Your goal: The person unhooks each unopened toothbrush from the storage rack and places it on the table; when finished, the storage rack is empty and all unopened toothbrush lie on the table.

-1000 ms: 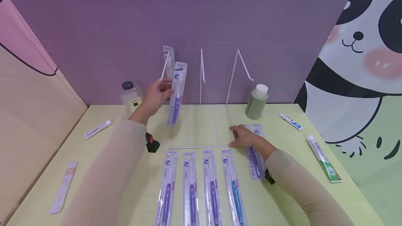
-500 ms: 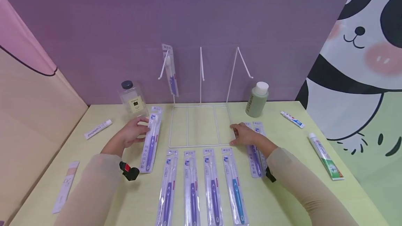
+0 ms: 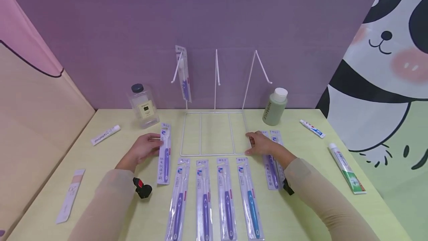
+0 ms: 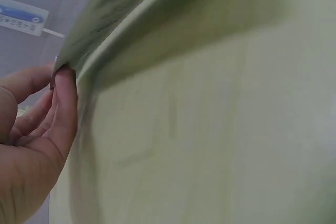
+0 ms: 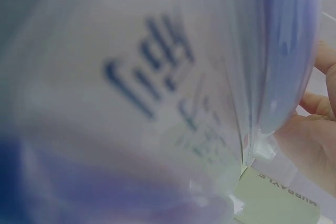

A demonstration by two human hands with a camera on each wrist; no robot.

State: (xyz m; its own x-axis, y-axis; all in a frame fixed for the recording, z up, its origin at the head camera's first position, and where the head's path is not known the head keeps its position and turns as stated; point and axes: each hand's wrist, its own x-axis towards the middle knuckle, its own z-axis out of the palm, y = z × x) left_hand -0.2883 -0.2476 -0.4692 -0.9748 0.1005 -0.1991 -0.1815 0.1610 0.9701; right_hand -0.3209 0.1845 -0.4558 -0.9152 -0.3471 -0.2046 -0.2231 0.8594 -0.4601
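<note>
My left hand point(image 3: 144, 148) pinches the left edge of a packaged purple toothbrush point(image 3: 164, 159), left of the rack and close over the table. In the left wrist view, its thumb and fingers meet at the edge of the pack point(image 4: 107, 30). A white wire rack point(image 3: 232, 135) with three raised hooks stands at the back. One packaged toothbrush point(image 3: 184, 75) hangs at its left hook. My right hand point(image 3: 260, 145) holds the rack's right front corner. Two more toothbrush packs point(image 3: 270, 170) lie partly hidden under the right wrist.
Several toothbrush packs lie in a row before the rack, one with a blue handle point(image 3: 252, 211). A clear bottle point(image 3: 144, 109) and a green bottle point(image 3: 275, 108) flank it. Tubes point(image 3: 105, 135) point(image 3: 312, 128) point(image 3: 346, 168) and a flat pink-and-white packet point(image 3: 71, 196) lie near the sides.
My left hand has brought the toothbrush pack from the left hook down to the table, left of the rack, and turned it back side up. My right hand has stayed at the rack's corner.
</note>
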